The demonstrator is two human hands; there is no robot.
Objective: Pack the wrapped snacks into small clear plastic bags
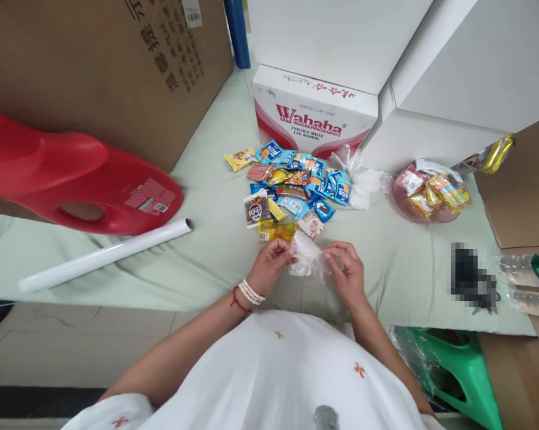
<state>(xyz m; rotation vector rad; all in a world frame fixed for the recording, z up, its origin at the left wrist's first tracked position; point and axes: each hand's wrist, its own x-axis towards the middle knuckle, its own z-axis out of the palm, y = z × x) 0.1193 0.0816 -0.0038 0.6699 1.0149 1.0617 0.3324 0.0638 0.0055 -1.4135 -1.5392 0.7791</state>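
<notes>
Between my two hands, near the front of the table, is a crumpled clear plastic bag [308,258]. My left hand [273,266], with a beaded bracelet and red string at its wrist, pinches the bag's left side. At the right side, the fingertips of my right hand [347,272] are closed on the same bag. Just beyond lies a loose pile of small wrapped snacks [291,186] in blue, yellow, brown and pink packets. A yellow packet [277,230] and a pale packet [311,225] lie closest to the bag. More clear plastic bags [363,185] rest to the right of the pile.
A Wahaha carton [314,119] stands behind the snacks. To the right are a pink bowl [401,200] of packets, blurred-out keys [473,280] and plastic bottles [520,269]. A red jug [117,179], a white roll [108,254] and a large brown box [117,71] occupy the left.
</notes>
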